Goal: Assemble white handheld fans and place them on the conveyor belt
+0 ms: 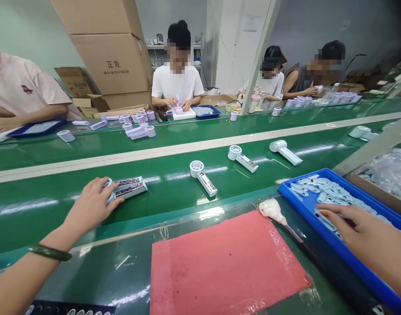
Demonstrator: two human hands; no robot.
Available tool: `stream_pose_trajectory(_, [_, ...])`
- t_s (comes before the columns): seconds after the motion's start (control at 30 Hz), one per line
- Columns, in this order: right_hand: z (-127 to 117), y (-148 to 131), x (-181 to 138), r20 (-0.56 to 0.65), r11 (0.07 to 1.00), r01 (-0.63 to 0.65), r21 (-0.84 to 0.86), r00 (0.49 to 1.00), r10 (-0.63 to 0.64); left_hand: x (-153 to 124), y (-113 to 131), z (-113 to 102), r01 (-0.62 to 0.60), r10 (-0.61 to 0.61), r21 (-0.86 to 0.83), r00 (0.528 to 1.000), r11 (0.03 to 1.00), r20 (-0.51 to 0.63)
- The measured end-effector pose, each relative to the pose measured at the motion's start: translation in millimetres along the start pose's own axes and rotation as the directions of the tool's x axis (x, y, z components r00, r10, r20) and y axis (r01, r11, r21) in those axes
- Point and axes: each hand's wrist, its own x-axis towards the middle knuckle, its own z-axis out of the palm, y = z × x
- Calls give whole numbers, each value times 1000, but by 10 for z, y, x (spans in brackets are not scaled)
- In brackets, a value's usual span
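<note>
My left hand (pixel 95 199) reaches over the green conveyor belt, its fingers curled round the round heads of two pale-blue handheld fans (pixel 131 188). Their handles lie side by side, pointing right, with dark printed parts showing. Over the blue tray (pixel 287 189), my right hand (pixel 358 232) has thumb and forefinger pinched together at a small light-blue plastic piece (pixel 327 222). Its other fingers are folded under and partly hidden. Many similar oval pieces (pixel 338 192) lie loose in that tray.
More fans lie along the belt: one in the middle (pixel 203 179) and others farther right (pixel 243 158). A red mat (pixel 220 262) is taped before me, with a white-wrapped stick (pixel 272 211) beside it. Several co-workers sit opposite, among lilac fans (pixel 139 130). A slanted metal post (pixel 374 151) stands at right.
</note>
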Motion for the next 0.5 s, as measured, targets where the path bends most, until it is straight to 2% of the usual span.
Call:
stream_pose_trajectory(0.07, [28,-401,-159,108,990,-22,142,994,6,-65,165,-63,-34,33,-27,999,999,-31])
stream_pose_trajectory(0.13, [82,-781,-343,212,970,40,239,973,-92,-92,296,-141,-59,54,-82,997,995,-59])
stream_pose_trajectory(0.2, [140,-1098,-500,330,949,204,242,902,-278,-105,366,-216,-61,52,-126,996,990,-76])
stream_pose_trajectory(0.3, [223,-1445,-608,443,857,499,128,745,-499,-134,460,-349,-96,85,-149,993,984,-76])
stream_pose_trajectory(0.33, [254,-1531,-611,460,816,570,96,702,-544,-151,520,-409,-119,106,-166,991,979,-83])
stream_pose_trajectory(0.4, [321,-1659,-589,456,763,641,78,658,-599,-202,702,-556,-186,165,-216,980,958,-114])
stream_pose_trajectory(0.43, [355,-1699,-573,435,754,649,101,653,-620,-236,819,-642,-228,201,-240,970,944,-134])
stream_pose_trajectory(0.5, [410,-1725,-557,379,768,616,178,677,-631,-320,1080,-830,-324,287,-270,943,907,-169])
